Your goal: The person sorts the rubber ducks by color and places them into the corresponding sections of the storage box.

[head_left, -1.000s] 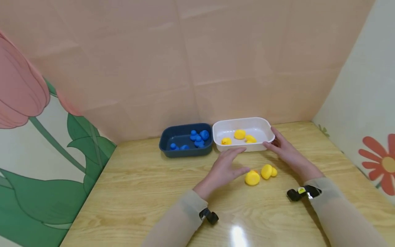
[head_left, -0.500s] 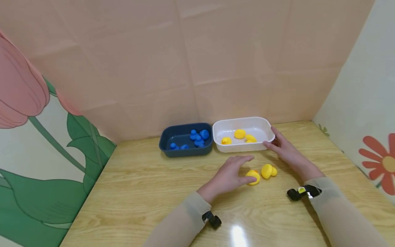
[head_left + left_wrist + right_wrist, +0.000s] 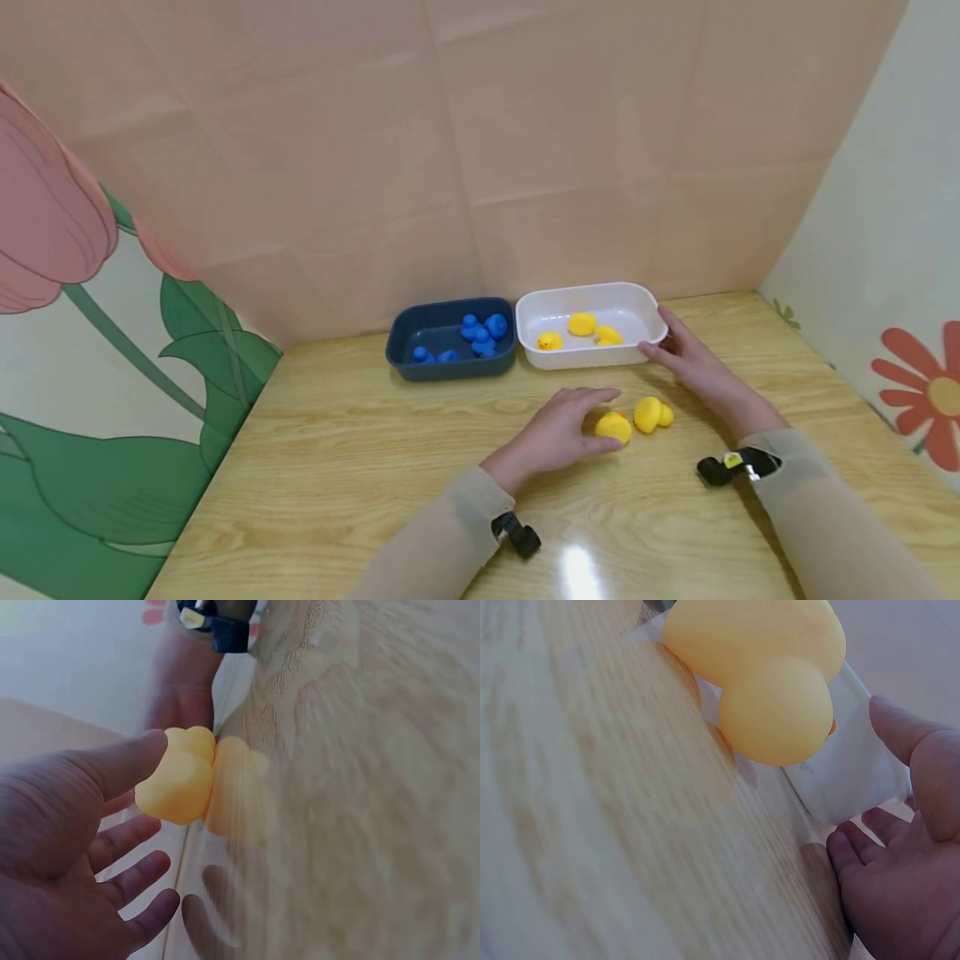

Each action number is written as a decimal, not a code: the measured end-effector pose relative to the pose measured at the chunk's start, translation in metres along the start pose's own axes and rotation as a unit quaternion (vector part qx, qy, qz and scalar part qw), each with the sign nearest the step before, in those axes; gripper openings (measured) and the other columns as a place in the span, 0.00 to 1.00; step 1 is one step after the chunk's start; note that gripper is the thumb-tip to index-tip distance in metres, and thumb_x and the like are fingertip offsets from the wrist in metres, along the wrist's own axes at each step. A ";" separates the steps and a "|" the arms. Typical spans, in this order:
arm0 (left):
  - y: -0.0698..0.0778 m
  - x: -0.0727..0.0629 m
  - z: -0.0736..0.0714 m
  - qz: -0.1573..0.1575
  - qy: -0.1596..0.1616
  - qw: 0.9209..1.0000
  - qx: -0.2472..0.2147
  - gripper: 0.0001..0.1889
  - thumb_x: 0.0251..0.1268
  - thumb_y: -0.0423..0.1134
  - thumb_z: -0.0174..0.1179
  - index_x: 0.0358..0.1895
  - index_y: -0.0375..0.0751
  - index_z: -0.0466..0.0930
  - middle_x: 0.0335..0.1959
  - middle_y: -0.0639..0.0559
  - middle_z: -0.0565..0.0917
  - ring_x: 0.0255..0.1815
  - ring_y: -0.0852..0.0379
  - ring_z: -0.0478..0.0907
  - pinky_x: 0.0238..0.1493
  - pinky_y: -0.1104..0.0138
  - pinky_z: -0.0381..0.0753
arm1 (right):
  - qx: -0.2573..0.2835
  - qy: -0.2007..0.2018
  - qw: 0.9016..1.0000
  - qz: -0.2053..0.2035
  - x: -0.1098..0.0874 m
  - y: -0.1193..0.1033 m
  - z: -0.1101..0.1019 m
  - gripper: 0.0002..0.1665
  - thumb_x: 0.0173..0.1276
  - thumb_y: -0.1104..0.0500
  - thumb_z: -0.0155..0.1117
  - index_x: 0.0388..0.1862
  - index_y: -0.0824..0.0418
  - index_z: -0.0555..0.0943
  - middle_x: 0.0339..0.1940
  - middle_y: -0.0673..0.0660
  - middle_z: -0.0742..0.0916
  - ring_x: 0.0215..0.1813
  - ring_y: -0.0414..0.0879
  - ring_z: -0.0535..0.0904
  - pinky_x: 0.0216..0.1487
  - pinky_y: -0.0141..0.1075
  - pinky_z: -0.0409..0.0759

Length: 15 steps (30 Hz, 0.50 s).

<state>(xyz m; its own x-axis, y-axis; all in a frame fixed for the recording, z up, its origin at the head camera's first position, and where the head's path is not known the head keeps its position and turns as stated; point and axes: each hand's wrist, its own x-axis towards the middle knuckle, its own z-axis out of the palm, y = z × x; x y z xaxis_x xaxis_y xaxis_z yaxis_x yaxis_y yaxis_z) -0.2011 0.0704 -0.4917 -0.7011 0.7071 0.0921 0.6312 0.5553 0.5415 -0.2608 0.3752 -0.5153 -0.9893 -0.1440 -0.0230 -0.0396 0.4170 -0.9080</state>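
Observation:
In the head view, my left hand [image 3: 558, 433] reaches around a yellow rubber duck [image 3: 612, 427] on the table, thumb and fingers spread on either side of it. From the left wrist view, the thumb overlaps a yellow duck [image 3: 176, 787] while the other fingers stay loose; contact is unclear. My right hand [image 3: 701, 367] holds the right end of a white tray [image 3: 536, 358], its thumb at the near corner and fingers around the end. Between the hands lies another yellow duck [image 3: 648, 414] on its side. Several yellow ducks, one of them a small duck [image 3: 550, 341], sit in the tray.
A dark blue tray [image 3: 450, 372] with several blue ducks [image 3: 483, 342] stands against the left side of the white one. Both trays are near the back wall [image 3: 337, 167]. The wooden table [image 3: 337, 467] runs toward me.
My left hand has moved right and nearer to me, from in front of the white tray to around the yellow duck. My right hand has stayed at the tray's end.

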 end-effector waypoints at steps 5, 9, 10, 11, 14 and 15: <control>-0.002 0.000 0.001 -0.005 -0.008 1.000 0.006 0.36 0.78 0.57 0.70 0.84 0.58 0.72 0.79 0.65 0.76 0.78 0.62 0.71 0.80 0.64 0.67 | -0.006 0.002 1.000 0.000 0.000 0.001 -0.001 0.63 0.84 0.32 0.60 0.92 0.40 0.25 0.92 0.71 0.47 0.89 0.74 0.47 0.81 0.75 0.50; -0.003 0.001 0.002 -0.004 -0.011 1.000 0.008 0.35 0.78 0.56 0.70 0.84 0.58 0.72 0.79 0.67 0.76 0.77 0.63 0.71 0.79 0.64 0.68 | -0.007 0.003 1.000 0.002 -0.002 0.000 -0.002 0.62 0.84 0.32 0.59 0.92 0.39 0.25 0.93 0.70 0.47 0.89 0.74 0.47 0.81 0.74 0.50; -0.004 0.001 0.003 -0.002 -0.012 1.000 0.010 0.35 0.78 0.56 0.70 0.84 0.58 0.72 0.79 0.67 0.76 0.77 0.63 0.72 0.79 0.64 0.68 | -0.007 0.003 1.000 0.003 -0.003 -0.001 -0.002 0.62 0.84 0.32 0.59 0.92 0.39 0.25 0.93 0.70 0.47 0.89 0.74 0.47 0.81 0.74 0.50; -0.004 0.001 0.003 -0.001 -0.011 1.000 0.010 0.35 0.78 0.56 0.70 0.83 0.58 0.73 0.78 0.67 0.76 0.76 0.63 0.72 0.79 0.64 0.68 | -0.006 0.002 1.000 0.003 -0.003 -0.001 -0.002 0.62 0.85 0.33 0.59 0.92 0.40 0.25 0.92 0.71 0.47 0.89 0.74 0.47 0.81 0.75 0.50; -0.005 0.001 0.003 0.004 -0.011 1.000 0.014 0.35 0.78 0.55 0.70 0.83 0.57 0.73 0.77 0.67 0.77 0.75 0.63 0.73 0.78 0.65 0.68 | -0.004 0.001 1.000 0.006 -0.003 -0.003 -0.002 0.62 0.85 0.33 0.59 0.92 0.39 0.25 0.92 0.71 0.47 0.90 0.73 0.47 0.81 0.75 0.50; -0.006 0.001 0.004 0.004 -0.011 1.000 0.015 0.34 0.78 0.55 0.70 0.83 0.57 0.73 0.77 0.67 0.78 0.75 0.63 0.73 0.78 0.65 0.68 | -0.004 0.001 1.000 0.006 -0.003 -0.003 -0.002 0.62 0.85 0.33 0.60 0.92 0.39 0.25 0.92 0.71 0.48 0.90 0.73 0.47 0.81 0.75 0.50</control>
<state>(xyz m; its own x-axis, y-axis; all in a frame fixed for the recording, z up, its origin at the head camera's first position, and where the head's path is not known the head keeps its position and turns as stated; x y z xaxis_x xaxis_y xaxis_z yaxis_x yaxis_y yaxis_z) -0.2044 0.0697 -0.4978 -0.6881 0.7214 0.0781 0.6475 0.5619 0.5149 -0.2578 0.3757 -0.5118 -0.9899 -0.1378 -0.0335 -0.0287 0.4260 -0.9043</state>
